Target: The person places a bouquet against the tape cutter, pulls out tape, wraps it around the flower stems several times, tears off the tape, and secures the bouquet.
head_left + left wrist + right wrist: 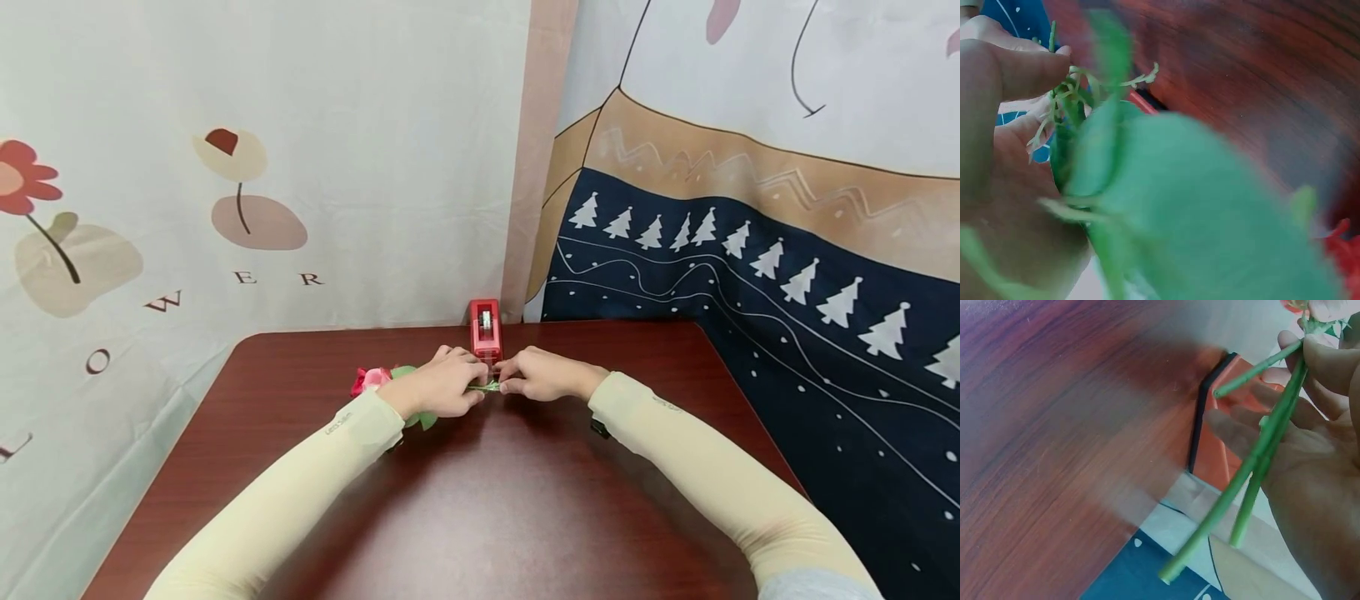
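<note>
Three cut ends of slim green stems [1222, 487] fan out past the right hand [538, 377], toward the table's right edge. The bunch lies across the dark red-brown wooden table [487, 517], nearer its far edge than its near one and about midway between its sides. Its red and pink flower heads [372, 380] point toward the left edge, with broad green leaves [422, 419] below the left hand [447, 383]. That hand's thumb and fingers pinch the stems; the right thumb and forefinger pinch them just beside, the other fingers loosely spread. A red tape dispenser with a black base edge [485, 321] stands by the far edge, just beyond the fingers.

If either pinch slackens, the stems would probably splay, since they lie at differing angles. The curly green tendrils [1141, 78] could get trapped between the fingers, and a knuckle could nudge the dispenser, being so near it.

Something clear shows between dispenser and hands; whether it is a strip of tape, I cannot tell. The left forearm and hand cover part of the bunch, a blurred leaf fills much of the left wrist view, and the number of flowers cannot be counted.
</note>
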Demonstrator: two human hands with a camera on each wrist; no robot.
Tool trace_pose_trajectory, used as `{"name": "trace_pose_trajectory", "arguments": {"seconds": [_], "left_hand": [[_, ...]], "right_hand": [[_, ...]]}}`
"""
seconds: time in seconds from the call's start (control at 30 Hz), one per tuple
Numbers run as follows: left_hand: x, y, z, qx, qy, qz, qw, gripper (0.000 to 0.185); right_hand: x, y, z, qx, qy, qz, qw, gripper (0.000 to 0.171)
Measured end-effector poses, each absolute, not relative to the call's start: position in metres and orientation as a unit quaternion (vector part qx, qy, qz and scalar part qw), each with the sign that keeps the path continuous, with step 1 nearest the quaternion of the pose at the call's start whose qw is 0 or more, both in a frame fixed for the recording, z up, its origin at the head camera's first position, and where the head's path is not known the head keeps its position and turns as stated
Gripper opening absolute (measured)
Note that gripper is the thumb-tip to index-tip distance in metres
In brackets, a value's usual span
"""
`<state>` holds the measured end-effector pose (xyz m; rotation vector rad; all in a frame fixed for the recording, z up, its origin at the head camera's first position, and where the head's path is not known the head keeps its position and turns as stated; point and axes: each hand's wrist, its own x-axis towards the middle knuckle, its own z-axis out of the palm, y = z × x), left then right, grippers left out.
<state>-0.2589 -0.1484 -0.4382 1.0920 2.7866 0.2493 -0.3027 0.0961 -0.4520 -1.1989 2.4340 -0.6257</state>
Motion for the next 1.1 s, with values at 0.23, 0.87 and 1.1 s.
{"name": "trace_pose_trajectory", "arguments": {"seconds": [0.23,0.87,1.1], "left_hand": [[-0.260,-0.150,-0.437,0.340,0.930,0.106,0.088,0.017],[-0.275,-0.155,-0.442,0.352,0.923,0.121,0.102,0.021],[-0.274,-0.151,-0.446,0.374,0.922,0.093,0.029,0.011]], "right_hand": [[-0.297,0.099,-0.459,-0.422,0.853,-0.256,0.169,0.020],[-0.283,0.095,-0.480,-0.421,0.872,-0.245,0.040,0.018],[-0.282,0.096,-0.477,-0.388,0.875,-0.280,0.071,0.020]]}}
